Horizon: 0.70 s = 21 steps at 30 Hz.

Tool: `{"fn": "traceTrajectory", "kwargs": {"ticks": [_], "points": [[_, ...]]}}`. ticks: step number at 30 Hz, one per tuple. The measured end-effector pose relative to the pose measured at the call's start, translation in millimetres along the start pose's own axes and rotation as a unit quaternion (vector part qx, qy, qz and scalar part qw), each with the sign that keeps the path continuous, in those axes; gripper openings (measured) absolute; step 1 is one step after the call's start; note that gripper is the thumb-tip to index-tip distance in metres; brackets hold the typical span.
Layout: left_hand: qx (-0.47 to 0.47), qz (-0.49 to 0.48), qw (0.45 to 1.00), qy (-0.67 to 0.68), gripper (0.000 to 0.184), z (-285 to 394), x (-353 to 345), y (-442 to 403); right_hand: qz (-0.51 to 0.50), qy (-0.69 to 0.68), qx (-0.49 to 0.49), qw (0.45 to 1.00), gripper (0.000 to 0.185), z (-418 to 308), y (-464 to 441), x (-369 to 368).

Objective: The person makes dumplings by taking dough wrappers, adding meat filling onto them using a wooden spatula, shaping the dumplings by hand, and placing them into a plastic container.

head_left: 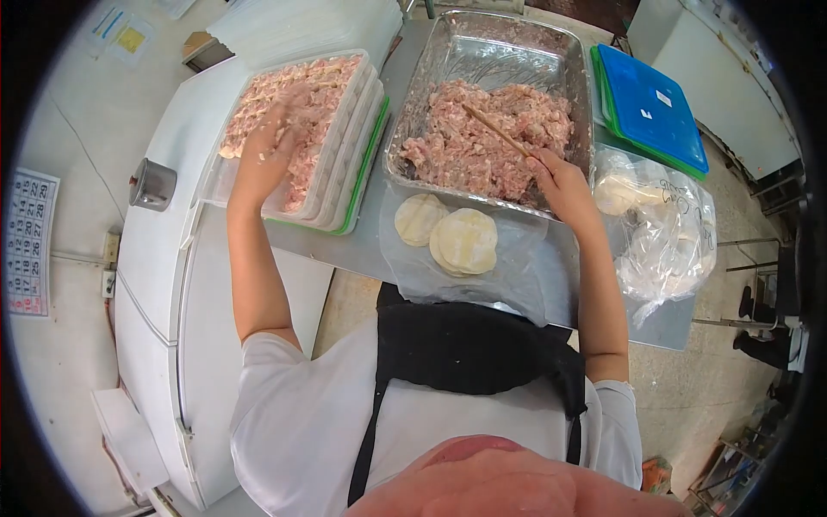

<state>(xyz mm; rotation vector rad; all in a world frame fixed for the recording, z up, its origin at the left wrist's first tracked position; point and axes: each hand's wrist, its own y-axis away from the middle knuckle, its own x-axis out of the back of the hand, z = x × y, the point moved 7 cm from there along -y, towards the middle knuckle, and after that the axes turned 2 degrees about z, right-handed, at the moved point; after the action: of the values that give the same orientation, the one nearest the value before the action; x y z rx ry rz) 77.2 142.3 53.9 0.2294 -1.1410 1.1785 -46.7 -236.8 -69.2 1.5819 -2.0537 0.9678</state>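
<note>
Pinching a slender wooden stick (495, 129) between thumb and curled fingers, the right hand (560, 185) stood at the near right corner of a deep metal pan (508, 60), the stick's far end reaching over the ground meat mixture (487, 155) heaped inside; the left hand (274, 142) was over the top plastic tray (222, 183) of a stack, its fingers partly spread but blurred, so whether they held or pressed anything could not be told; rows of meat-topped dumplings (293, 82) filled much of that tray, and a green lid (369, 168) showed beneath the stack; round dough wrappers (465, 241) lay overlapping on a clear plastic sheet (525, 276), just below the pan and between the forearms; to their right was a knotted clear plastic bag (659, 250), its dark handwriting turned over and not surely legible; beyond it lay a blue lid (650, 99) bearing small white labels, too small to read; on the left wall a calendar (33, 241) carried dark numerals, among them 15, 22 and 29, with red ones along its bottom edge; a metal cup (155, 185) stood on the white surface nearer the tray.
</note>
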Motion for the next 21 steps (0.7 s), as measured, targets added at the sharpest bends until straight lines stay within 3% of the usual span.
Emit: {"fn": "traceTrajectory", "kwargs": {"ticks": [5,12,14,18,21], "points": [[0.065,0.129,0.989,0.035,0.042,-14,37,8,0.004,0.012,0.001,1.000,0.028,-4,0,0],[0.079,0.178,0.979,-0.067,0.043,-56,65,32,-0.027,0.020,-0.031,0.999,0.026,-8,-1,-1],[0.142,0.141,0.978,-0.050,0.047,-64,68,41,-0.026,0.010,-0.024,0.999,0.029,-9,-2,-1],[0.180,0.070,0.978,-0.085,0.056,-77,62,53,-0.020,0.008,-0.003,1.000,0.028,-9,-2,-3],[0.176,0.012,0.984,-0.014,0.065,-70,48,58,-0.008,-0.002,0.004,1.000,0.027,-13,-2,-3]]}}
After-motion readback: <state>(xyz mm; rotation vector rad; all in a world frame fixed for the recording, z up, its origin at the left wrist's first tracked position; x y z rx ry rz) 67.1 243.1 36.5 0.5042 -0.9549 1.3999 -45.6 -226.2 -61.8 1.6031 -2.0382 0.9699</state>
